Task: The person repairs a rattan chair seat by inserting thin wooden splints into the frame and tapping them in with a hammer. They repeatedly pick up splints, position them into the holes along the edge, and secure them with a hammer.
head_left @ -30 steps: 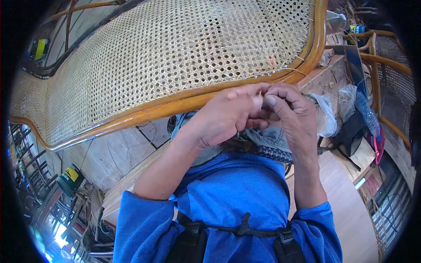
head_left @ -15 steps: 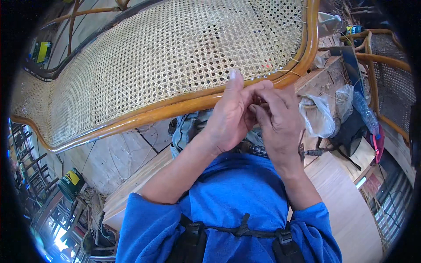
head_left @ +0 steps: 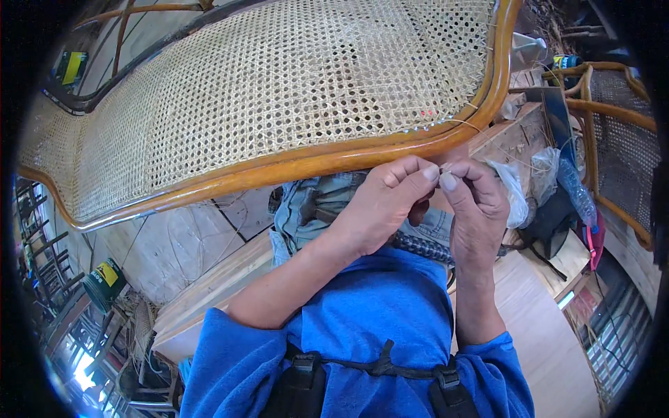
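Observation:
A curved brown frame (head_left: pixel 279 169) holds a woven cane panel (head_left: pixel 265 83) of pale open mesh. Just below its near edge, toward the right, my two hands meet. My left hand (head_left: pixel 387 202) pinches with thumb and forefinger. Against it, the thumb and fingers of my right hand (head_left: pixel 477 205) are also pinched together. Between the fingertips is something tiny and thin that I cannot make out. A thin cane strand (head_left: pixel 465 123) loops from the panel's lower right corner over the frame; where its end runs is hidden.
Clear plastic bags (head_left: pixel 546 167) and a plastic bottle (head_left: pixel 577 187) lie on the right, near another cane-panelled frame (head_left: pixel 620 139). A dark green tin (head_left: pixel 104 284) stands at lower left. Pale boards (head_left: pixel 536 327) lie beside me, and bluish-grey cloth (head_left: pixel 317 209) is under the panel.
My hands have drawn slightly down and right, away from the frame. The left thumb, raised before, is now bent into a pinch, fingertip to fingertip with the right.

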The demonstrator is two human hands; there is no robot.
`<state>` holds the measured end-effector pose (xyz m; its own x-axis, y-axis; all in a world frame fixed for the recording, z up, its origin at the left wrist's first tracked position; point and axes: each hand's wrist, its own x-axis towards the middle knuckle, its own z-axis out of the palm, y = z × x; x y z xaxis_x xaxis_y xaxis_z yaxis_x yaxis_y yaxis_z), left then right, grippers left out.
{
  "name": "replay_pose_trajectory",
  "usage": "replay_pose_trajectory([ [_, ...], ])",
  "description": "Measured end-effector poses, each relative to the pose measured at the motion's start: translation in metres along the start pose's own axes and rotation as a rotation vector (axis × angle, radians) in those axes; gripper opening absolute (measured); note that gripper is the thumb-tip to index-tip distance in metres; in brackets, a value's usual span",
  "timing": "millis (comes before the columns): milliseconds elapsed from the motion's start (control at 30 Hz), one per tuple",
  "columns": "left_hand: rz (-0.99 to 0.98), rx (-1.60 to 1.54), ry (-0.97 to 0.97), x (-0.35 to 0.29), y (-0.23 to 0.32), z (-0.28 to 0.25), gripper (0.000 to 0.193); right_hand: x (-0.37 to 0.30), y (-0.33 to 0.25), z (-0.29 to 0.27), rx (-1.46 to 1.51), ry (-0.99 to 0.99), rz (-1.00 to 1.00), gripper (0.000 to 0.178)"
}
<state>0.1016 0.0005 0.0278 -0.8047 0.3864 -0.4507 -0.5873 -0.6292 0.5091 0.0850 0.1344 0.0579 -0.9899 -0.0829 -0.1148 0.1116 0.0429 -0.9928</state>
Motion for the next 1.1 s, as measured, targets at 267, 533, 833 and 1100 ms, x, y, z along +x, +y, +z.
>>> replay_pose_trajectory([
  [267,-0.056,0.361,-0.076,0.001,0.016,-0.016,0.025,-0.001,0.006,-0.017,-0.092,-0.068,-0.007,0.012],
  [533,0.434,1.808,-0.138,0.091,0.076,-0.028,0.032,0.021,0.019,0.004,-0.368,-0.015,-0.021,0.012],
  [833,0.184,1.376,-0.473,0.126,0.103,-0.038,0.034,0.049,0.028,0.024,-0.725,-0.126,-0.267,0.014],
  [1100,0.312,1.684,-0.414,0.145,0.093,-0.034,0.032,0.055,0.038,0.027,-0.733,-0.148,-0.205,0.017],
])
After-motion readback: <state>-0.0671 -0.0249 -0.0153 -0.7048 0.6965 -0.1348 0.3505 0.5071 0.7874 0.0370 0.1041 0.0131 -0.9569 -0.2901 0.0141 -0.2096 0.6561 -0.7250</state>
